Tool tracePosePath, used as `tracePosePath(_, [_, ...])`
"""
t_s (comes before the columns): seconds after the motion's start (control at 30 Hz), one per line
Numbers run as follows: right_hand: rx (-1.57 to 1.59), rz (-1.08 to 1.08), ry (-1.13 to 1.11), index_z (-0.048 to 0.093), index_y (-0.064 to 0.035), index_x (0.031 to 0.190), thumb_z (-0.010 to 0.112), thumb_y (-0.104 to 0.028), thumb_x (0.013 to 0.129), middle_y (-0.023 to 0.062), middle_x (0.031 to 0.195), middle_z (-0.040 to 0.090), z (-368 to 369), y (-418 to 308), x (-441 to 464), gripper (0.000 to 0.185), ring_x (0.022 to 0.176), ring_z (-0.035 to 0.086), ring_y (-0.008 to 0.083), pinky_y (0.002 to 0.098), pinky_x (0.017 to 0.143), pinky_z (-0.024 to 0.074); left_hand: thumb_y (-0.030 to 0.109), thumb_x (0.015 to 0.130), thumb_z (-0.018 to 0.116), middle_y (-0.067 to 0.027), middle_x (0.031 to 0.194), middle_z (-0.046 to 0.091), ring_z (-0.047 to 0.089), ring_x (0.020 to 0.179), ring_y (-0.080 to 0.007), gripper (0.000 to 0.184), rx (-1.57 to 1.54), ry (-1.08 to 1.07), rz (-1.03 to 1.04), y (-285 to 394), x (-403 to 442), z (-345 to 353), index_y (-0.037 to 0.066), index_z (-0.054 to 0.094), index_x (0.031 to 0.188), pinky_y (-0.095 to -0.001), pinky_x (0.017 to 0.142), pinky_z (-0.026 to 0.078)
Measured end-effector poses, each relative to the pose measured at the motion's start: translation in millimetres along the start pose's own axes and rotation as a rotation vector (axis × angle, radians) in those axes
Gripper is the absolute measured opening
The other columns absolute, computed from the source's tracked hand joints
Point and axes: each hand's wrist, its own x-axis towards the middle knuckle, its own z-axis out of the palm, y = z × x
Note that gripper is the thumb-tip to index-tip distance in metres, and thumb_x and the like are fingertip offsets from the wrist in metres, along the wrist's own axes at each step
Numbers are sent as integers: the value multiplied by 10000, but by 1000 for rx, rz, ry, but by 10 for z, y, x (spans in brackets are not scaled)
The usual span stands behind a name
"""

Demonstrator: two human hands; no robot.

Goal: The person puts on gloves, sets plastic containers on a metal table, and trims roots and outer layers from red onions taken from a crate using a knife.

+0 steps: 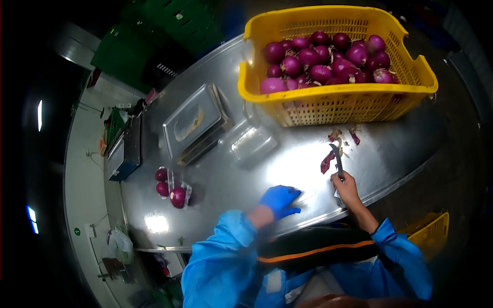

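Note:
My left hand, in a blue glove, is over the front of the metal table with its fingers apart and nothing in them. My bare right hand grips a knife with a dark curved blade pointing away from me. Beside the blade lie purple onion skins and small scraps. Beyond them, a yellow crate holds several purple onions.
Clear plastic containers and a scale with a metal plate are left of the crate. Several onions sit by clear packaging farther left. A dark blue box stands at the left edge, another yellow crate low at right.

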Motion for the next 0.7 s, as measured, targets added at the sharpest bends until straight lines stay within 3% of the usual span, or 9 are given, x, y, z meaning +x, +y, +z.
tracePosePath(0.1, [6,31,10,633,-21,870,630,-207,940,-21,704,559,-159,-37,76,199,621,488,57,223,562,384,279,825,739,-111,1046,692,639,986,-324,366,-61,211,97,6,362,-577,78,696,1128,-398,877,496])
tracePosePath(0.17, [-42,7,-7,636,-16,867,629,-204,939,-22,704,556,-255,-15,112,201,621,481,56,224,562,381,167,798,768,-118,980,677,645,955,-295,318,295,533,349,-184,776,-1194,47,692,1082,-396,816,513])
tracePosePath(0.27, [-75,-47,-22,632,-14,856,632,-192,933,-27,699,544,-347,-51,193,194,621,466,53,224,560,373,131,839,720,-150,1015,678,661,960,-326,359,66,641,126,-358,1543,-1981,71,645,1184,-390,825,519])
tracePosePath(0.37, [-129,-24,-65,636,-4,909,627,-250,921,50,707,570,-487,35,305,246,678,531,118,302,634,450,109,857,714,-136,1221,636,624,1101,-304,500,64,299,-116,-806,2082,-2169,109,563,1334,-388,967,488])
tracePosePath(0.47, [-183,6,-60,623,-5,892,625,-248,922,61,704,576,-591,38,422,244,682,537,126,314,641,456,132,847,734,-143,1253,625,606,1146,-311,548,108,-270,-544,-783,2401,-2195,113,537,1358,-372,990,480])
tracePosePath(0.5, [-168,-4,-57,618,-10,888,625,-244,918,93,710,593,-636,89,468,236,684,560,154,331,660,467,182,848,740,-139,1259,628,612,1151,-311,548,261,-331,-422,-861,2445,-2130,125,541,1356,-380,998,481])
tracePosePath(0.6, [-144,-107,-9,599,-27,833,636,-170,929,-27,694,544,-715,269,621,177,623,469,54,230,563,387,276,802,775,-129,1230,644,633,1120,-308,585,371,-349,-517,-966,2512,-1976,141,565,1331,-393,982,495])
tracePosePath(0.63, [-170,-58,-21,611,-13,887,630,-258,907,140,762,625,-763,315,656,246,712,602,210,357,691,481,315,781,790,-125,1219,650,642,1106,-309,607,479,-390,-499,-1009,2537,-1936,144,573,1321,-397,974,501])
tracePosePath(0.7, [-182,-71,-13,616,-15,897,627,-260,908,143,779,630,-794,351,703,245,727,604,206,356,695,481,328,767,802,-133,1227,642,634,1116,-318,633,439,-423,-477,-888,2554,-1990,136,567,1323,-396,979,498])
